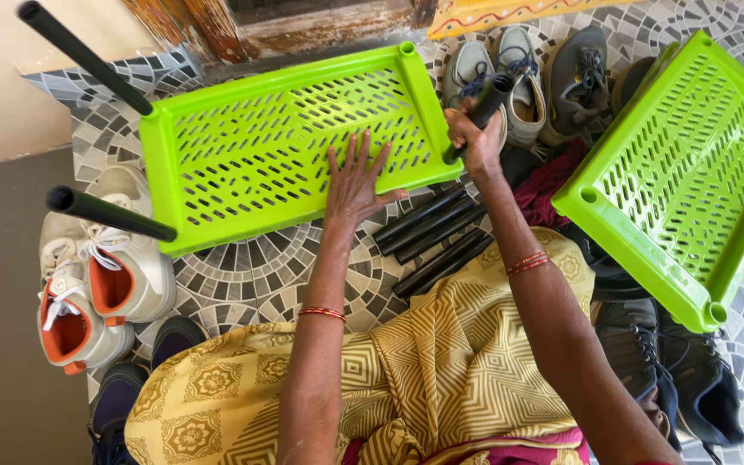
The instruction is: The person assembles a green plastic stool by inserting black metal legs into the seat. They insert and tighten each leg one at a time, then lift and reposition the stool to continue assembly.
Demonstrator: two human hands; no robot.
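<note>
A bright green slotted plastic shelf (251, 146) lies on the mosaic floor in front of me. Two black tubes (105, 213) stand in its left corners. My left hand (353, 181) presses flat on the shelf's right part, fingers spread. My right hand (478, 138) is closed around a third black tube (486, 105), whose lower end sits at the shelf's near right corner. Several more black tubes (432, 237) lie on the floor between my arms.
A second green shelf (691, 172) lies tilted at the right. White and orange sneakers (88, 284) sit left, grey shoes (544, 73) at the top, dark shoes (673, 370) at the lower right. A wooden door sill (303, 26) runs along the top.
</note>
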